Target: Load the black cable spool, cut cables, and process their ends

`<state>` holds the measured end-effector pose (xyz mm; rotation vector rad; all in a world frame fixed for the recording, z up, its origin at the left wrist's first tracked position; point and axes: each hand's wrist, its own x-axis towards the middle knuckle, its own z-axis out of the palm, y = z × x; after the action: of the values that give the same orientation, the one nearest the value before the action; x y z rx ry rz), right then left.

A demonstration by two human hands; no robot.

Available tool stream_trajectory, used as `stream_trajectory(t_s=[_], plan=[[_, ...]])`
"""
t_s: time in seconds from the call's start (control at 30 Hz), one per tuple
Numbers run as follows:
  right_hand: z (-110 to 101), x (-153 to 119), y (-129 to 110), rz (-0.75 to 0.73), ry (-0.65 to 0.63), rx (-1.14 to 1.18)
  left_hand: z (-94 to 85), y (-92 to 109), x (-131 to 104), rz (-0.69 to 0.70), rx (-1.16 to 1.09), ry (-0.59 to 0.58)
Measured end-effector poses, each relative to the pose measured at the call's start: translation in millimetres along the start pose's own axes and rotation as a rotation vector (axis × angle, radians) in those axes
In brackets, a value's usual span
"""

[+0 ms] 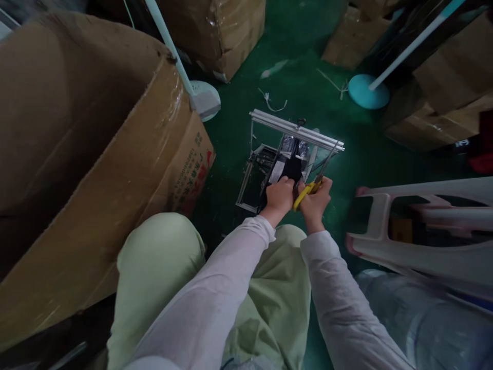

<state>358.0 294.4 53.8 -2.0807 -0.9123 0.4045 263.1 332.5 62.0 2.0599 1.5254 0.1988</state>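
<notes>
- Among metal bars [277, 123] on the floor [239, 110], a dark bundle [292, 167] is seen.
- At seven o'clock, its near end seems clenched by the left hand [280, 196].
- At five, scissors [304, 195] are gripped by the right hand [316, 202].
- Steadying seems in hand; a firm hold is called for.

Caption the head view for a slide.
Right hand holding yellow-handled scissors, left hand on a black bundle, at a metal frame above green floor.
</notes>
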Motion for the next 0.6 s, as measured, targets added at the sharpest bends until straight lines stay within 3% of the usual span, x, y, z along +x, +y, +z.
stream_trajectory(t_s=[0.13,0.27,0.4,0.6], plan=[[0,1,-4,0.024,-0.01,0.014,11.6,-6,-12,-0.003,-0.147,0.097],[1,7,-6,0.028,0.003,0.042,42.5,-20,-44,0.021,-0.41,0.164],[1,11,-6,0.003,0.028,0.067,70.1,-34,-74,-0.027,-0.512,0.129],[0,11,-6,-0.023,0.029,0.072,84.7,-40,-102,0.034,-0.447,0.033]])
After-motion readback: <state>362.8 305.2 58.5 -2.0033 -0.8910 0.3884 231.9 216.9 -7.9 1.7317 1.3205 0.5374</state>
